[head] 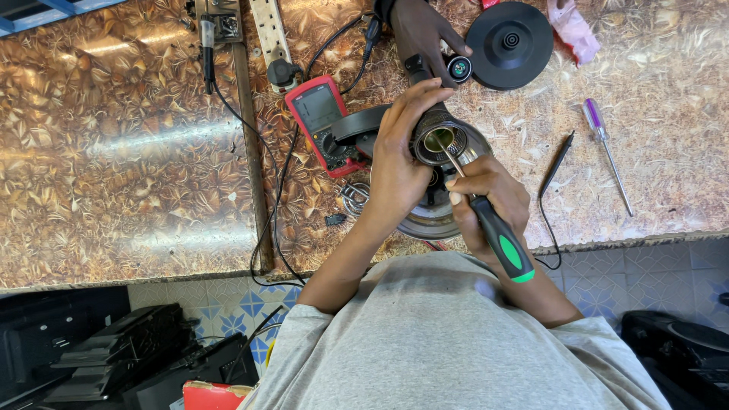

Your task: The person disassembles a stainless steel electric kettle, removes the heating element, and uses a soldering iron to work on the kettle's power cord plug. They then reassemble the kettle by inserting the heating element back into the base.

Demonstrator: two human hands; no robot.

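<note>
Nearest in, the right hand [486, 199] has its fingers wrapped tight around a black-and-green screwdriver [497, 239], shaft angled up and left with the tip down inside a round metal-rimmed part [439, 143]. The left hand [399, 156] curls its fingers around that part from the left, steadying it over a steel kettle body [433, 220] lying at the near edge of the counter [137, 152]. The kettle looks well opened up and the driver is at work inside, so I judge the job mid-way, nothing closed up yet. Just left sits a red multimeter [323, 121], leads trailing. Right of the hands lie a black probe [558, 161] and a purple-handled screwdriver [605, 148], untouched. Farther off, another person's hand [421, 34] touches a small round piece [459, 68] beside the black kettle base [509, 44].
</note>
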